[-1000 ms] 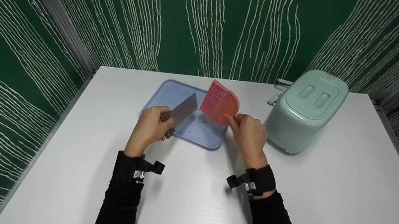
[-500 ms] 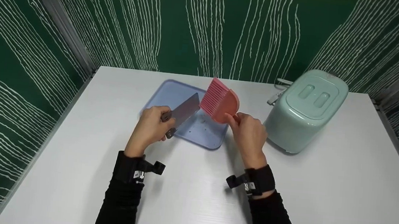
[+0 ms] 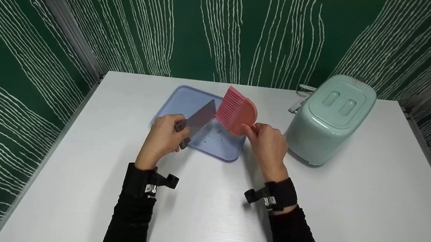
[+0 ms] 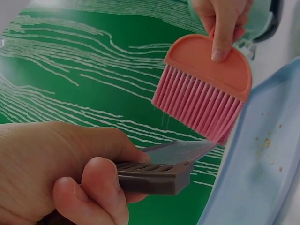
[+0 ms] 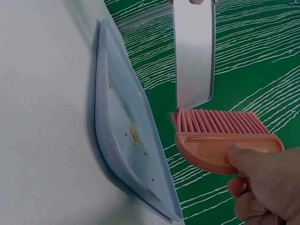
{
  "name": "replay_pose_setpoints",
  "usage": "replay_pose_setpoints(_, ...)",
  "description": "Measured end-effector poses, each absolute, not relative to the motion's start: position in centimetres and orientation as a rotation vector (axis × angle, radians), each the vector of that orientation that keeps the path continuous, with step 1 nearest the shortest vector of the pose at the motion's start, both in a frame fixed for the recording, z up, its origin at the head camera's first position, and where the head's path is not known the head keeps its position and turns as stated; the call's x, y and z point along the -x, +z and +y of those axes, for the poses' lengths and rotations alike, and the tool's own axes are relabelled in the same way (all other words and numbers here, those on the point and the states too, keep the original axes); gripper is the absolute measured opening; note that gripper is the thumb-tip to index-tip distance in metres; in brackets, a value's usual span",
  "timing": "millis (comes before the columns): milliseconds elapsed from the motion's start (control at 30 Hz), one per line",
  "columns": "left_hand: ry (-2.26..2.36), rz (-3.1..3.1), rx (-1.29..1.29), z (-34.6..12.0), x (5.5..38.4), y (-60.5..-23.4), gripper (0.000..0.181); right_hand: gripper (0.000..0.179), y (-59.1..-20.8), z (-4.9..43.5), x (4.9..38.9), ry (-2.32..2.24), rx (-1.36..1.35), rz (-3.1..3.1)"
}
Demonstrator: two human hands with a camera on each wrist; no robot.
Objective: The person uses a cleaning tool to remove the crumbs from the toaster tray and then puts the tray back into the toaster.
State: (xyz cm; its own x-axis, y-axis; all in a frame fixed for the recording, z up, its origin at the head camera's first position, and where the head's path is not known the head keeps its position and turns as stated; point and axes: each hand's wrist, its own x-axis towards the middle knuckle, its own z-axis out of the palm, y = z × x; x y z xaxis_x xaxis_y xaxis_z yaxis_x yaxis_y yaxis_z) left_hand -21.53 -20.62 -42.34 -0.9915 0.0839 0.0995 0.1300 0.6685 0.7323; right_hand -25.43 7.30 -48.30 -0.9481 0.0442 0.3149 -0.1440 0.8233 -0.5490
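My left hand [image 3: 165,134] grips the dark ridged end of a thin metal crumb tray [image 3: 201,116]. The crumb tray slants up to the right above a light blue tray [image 3: 186,97]. In my right hand [image 3: 269,147] is a small orange brush [image 3: 246,118], its thumb pressed on the flat orange head. Pink bristles [image 4: 197,101] point toward the crumb tray, and their corner meets its far end in both wrist views. Yellowish crumbs [image 5: 133,135] and a few dark specks lie scattered in the blue tray.
A mint-green toaster [image 3: 328,119] stands at the right, close to my right hand, its top facing up. Its white cord and plug [image 3: 297,105] lie behind it. Green walls with white wavy lines [image 3: 192,29] enclose the white table [image 3: 208,206].
The brush has risen slightly and come back down, shifting a little left. The crumb tray has edged slightly up and to the right. Both hands keep their holds.
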Motion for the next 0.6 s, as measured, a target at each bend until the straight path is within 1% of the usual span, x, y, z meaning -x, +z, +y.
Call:
replay_pose_setpoints(233,-1.238,-2.819,0.184,-20.64,21.44,-42.34,0.034,0.058,-48.16,7.46,25.42,0.896,-0.108,-2.732)
replay_pose_setpoints(600,-1.183,-2.832,0.197,-20.53,21.43,-42.32,0.032,0.058,-48.24,7.88,25.58,0.914,-0.058,-2.711)
